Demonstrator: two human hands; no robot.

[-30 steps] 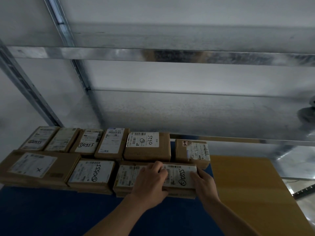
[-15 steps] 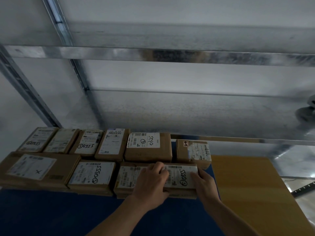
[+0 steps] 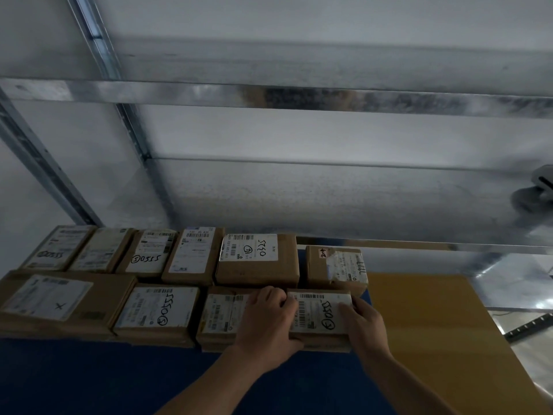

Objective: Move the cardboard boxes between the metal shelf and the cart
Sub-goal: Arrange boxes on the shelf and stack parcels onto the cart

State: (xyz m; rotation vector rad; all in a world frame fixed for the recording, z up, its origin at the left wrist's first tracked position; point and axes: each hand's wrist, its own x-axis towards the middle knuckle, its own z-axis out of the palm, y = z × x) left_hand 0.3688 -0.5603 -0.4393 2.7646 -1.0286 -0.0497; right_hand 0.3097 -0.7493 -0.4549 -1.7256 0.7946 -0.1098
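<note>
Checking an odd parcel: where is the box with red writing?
Head view: the red-marked box sits at the back row's right end, beside the 5240 box, behind the held box.

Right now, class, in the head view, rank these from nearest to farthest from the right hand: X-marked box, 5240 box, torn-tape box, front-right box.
1. front-right box, held by the right hand.
2. torn-tape box, just behind it, back row.
3. 5240 box, back row, further left.
4. X-marked box, front row, far left.
</note>
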